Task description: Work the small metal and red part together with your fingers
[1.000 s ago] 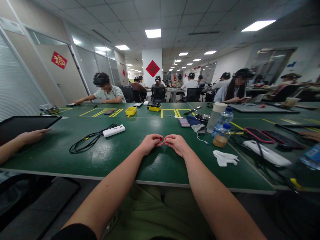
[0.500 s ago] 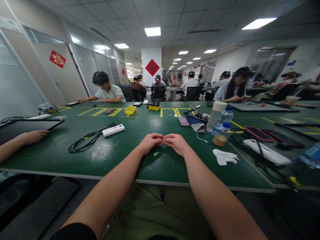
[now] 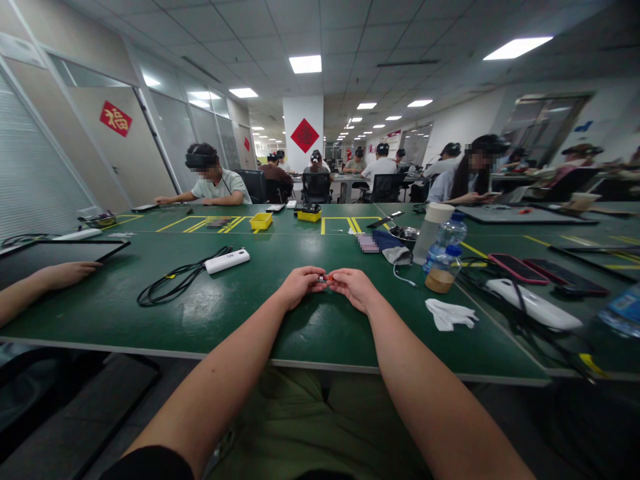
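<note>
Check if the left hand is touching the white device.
Apart. The head view shows bare green table between the left hand and the white device.

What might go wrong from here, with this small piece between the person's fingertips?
The tiny piece at the fingertips of the left hand could slip and drop onto the green table. The blue-capped bottle of brown liquid, standing beyond the right hand, might be knocked over if that arm swings outward.

Green table [image 3: 210, 327] beneath a white device [image 3: 227, 261] and plastic bottles [image 3: 441, 281]
</note>
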The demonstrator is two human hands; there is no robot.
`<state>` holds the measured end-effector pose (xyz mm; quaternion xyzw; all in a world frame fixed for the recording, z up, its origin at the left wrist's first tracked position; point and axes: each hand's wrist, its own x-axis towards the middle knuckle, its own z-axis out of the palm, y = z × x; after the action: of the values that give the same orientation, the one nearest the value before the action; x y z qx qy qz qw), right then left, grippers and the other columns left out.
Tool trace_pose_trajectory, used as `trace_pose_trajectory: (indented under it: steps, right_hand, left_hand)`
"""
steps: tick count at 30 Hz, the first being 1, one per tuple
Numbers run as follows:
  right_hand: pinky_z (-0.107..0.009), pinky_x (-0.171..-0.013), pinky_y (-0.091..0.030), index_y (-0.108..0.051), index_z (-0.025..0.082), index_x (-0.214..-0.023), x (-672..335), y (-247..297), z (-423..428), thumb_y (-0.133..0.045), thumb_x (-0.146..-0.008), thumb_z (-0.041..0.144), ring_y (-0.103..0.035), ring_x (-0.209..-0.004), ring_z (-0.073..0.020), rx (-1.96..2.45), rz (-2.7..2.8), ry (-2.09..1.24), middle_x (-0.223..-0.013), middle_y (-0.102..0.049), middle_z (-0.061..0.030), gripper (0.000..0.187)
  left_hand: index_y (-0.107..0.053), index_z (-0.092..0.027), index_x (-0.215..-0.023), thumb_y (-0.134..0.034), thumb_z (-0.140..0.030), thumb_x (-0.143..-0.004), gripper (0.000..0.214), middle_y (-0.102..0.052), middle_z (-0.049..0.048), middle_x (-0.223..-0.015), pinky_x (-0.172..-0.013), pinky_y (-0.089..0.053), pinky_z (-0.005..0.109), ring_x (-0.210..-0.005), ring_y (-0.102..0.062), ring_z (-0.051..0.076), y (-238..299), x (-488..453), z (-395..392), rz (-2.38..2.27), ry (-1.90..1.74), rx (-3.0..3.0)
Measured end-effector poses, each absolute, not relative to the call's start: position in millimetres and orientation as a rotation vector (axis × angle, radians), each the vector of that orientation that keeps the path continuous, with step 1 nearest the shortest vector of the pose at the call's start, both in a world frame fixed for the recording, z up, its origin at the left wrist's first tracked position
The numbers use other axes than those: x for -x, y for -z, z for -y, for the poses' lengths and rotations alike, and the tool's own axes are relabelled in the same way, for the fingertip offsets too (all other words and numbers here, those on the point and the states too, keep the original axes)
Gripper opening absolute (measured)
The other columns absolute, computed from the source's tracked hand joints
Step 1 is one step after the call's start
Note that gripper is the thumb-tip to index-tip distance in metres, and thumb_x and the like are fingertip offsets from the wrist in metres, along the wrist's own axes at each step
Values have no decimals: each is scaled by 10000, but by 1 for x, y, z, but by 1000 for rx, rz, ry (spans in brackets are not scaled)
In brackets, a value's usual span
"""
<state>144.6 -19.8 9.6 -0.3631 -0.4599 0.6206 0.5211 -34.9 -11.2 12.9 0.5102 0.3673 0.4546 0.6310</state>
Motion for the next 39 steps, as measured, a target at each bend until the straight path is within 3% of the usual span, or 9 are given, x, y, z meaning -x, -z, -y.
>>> trace_pose_trajectory:
  steps: [9,14,20,30,39]
  right_hand:
    - [-265,-693,-568,-690,121,-761,-143,-9,21,-666,-706,57,-698,-695,-158,867,1093,-1488,-743,-725,-80,88]
    - [-265,-689,-569,-681,119,-741,-142,-9,22,-705,-654,41,-695,-670,-159,876,1099,-1490,-694,-711,-70,119]
    - [-240,-616,-553,-673,126,-717,-142,-8,20,-755,-612,68,-663,-597,-133,887,1116,-1479,-680,-699,-47,146]
    - [-248,-630,-559,-684,121,-739,-143,-10,20,-689,-738,138,-673,-643,-145,878,1119,-1502,-706,-711,-83,17]
    - [-254,-631,-560,-675,124,-713,-141,-11,23,-726,-623,47,-677,-634,-150,894,1121,-1484,-703,-710,-69,129]
  left_hand:
    - [-656,-103,-1012,-609,-67,-791,229,-721,114,-888,-749,-567,260,-770,-704,155,-10,36,9,-809,-1030,-1188]
    - [-654,-105,-1030,-616,-21,-774,272,-719,88,-841,-691,-558,227,-670,-680,112,-10,36,11,-822,-1013,-1240]
    - [-649,-109,-1021,-579,-2,-785,269,-714,76,-811,-654,-557,216,-741,-704,143,-10,36,11,-854,-1009,-1272]
    - [-645,-113,-976,-584,-63,-807,187,-711,64,-774,-685,-564,237,-713,-700,139,-12,36,11,-858,-1030,-1233]
    - [-647,-109,-995,-655,-21,-736,273,-701,56,-793,-665,-548,223,-647,-667,105,-12,36,14,-829,-1009,-1265]
